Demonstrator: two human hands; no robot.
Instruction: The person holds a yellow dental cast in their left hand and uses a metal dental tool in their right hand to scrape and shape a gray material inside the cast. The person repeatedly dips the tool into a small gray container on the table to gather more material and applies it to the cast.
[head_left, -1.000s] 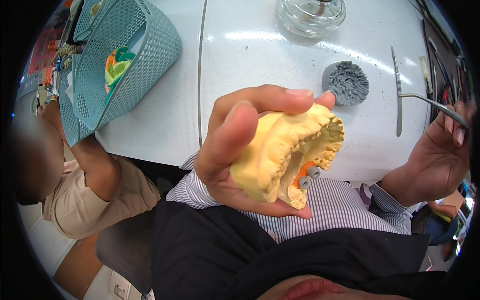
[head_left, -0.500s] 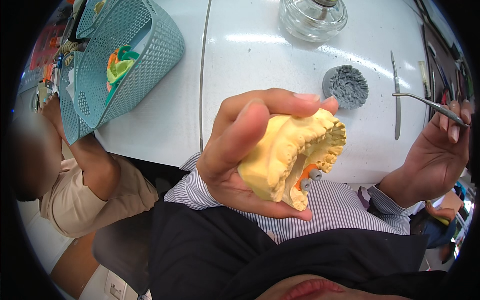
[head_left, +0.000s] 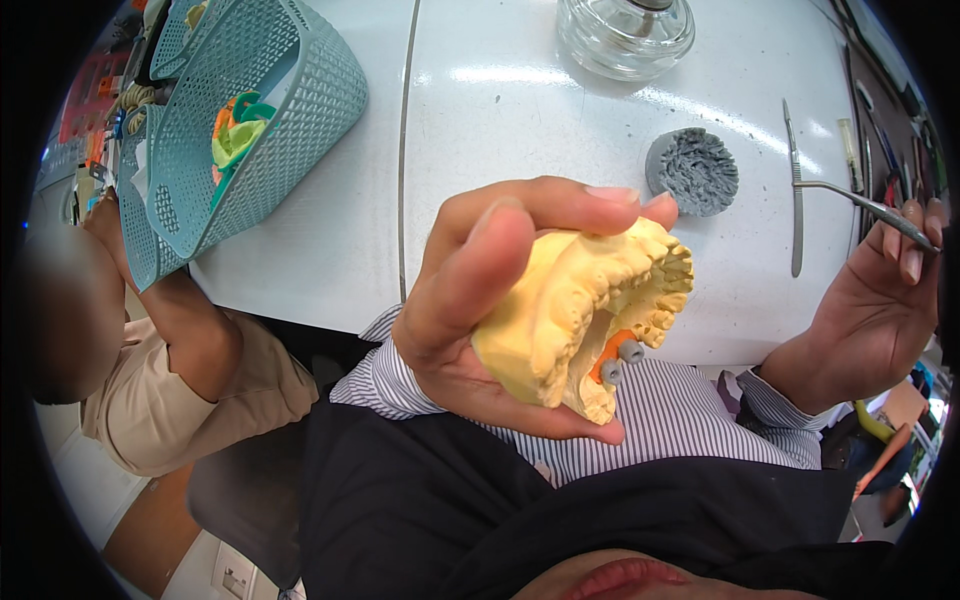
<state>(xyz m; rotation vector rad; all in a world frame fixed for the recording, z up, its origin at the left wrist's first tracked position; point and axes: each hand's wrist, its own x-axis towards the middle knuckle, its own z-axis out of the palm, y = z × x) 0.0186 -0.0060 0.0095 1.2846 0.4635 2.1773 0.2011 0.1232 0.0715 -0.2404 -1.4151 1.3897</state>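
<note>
Holding a yellow dental model (head_left: 545, 315), the fingers of the left hand (head_left: 435, 315) wrap its outer side, raised where the near edge of the white tabletop (head_left: 520, 135) shows behind. An orange patch (head_left: 614, 350) on the model carries two small grey cylinders (head_left: 630, 351). The right hand (head_left: 870, 300) stays clear of it, its fingers closed around a thin metal instrument (head_left: 855, 198) with a bent tip.

The tabletop is glossy, streaked with reflected light, dotted with dark specks and split by a long dark seam (head_left: 404, 170). On it lie a round, rough-topped grey block (head_left: 693, 172) and, farther right, a slim metal knife (head_left: 796, 225); a clear glass vessel (head_left: 625, 45) stands at the far side. More tools (head_left: 888, 150) crowd the dark right-hand edge, some too blurred to identify.

To the left, a blue-green perforated basket (head_left: 320, 115) holds orange and green pieces (head_left: 238, 138). Beside it sits a co-worker in a beige sleeve (head_left: 200, 410), above brown and pale surfaces. Another person's arm (head_left: 885, 460) shows at the lower right.
</note>
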